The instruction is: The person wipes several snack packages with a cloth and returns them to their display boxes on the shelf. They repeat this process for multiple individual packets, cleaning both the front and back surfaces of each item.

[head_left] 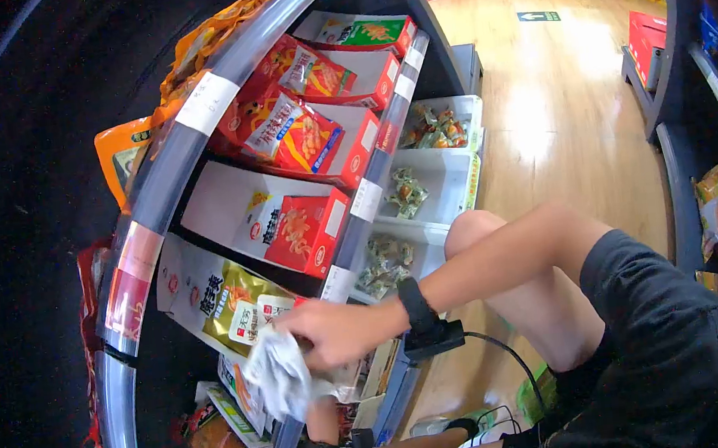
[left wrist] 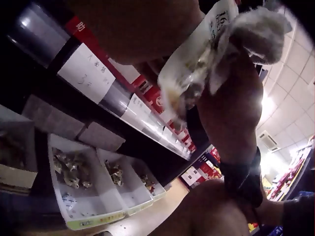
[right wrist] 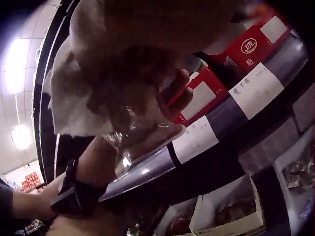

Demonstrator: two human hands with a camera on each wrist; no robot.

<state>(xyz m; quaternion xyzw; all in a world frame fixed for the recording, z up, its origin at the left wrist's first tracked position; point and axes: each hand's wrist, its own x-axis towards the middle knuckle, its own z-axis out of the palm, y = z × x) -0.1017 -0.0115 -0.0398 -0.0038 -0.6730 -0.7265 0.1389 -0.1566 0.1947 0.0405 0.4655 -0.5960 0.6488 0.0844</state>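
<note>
My right hand (head_left: 339,334) grips a crumpled white cloth (head_left: 278,370) in front of the lower shelf edge. Just below it is my left hand (head_left: 322,419), partly hidden by the cloth in the head view. A clear, shiny plastic packet (right wrist: 129,150) is held in the left hand, its fingers showing around the wrap in the right wrist view. Cloth and packet overlap there. Dark print shows on the pale packet (left wrist: 219,19) in the left wrist view. Nearby, green-gold snack bags (head_left: 242,309) lie in a white display box.
Red and white snack boxes (head_left: 361,150) line the sloping shelf behind a rail with price labels (head_left: 365,199). White bins (head_left: 442,186) of small wrapped items stand lower, beside my knee (head_left: 476,230). Orange packets (head_left: 124,160) hang along the upper shelf. Wooden floor (head_left: 528,95) runs along the aisle.
</note>
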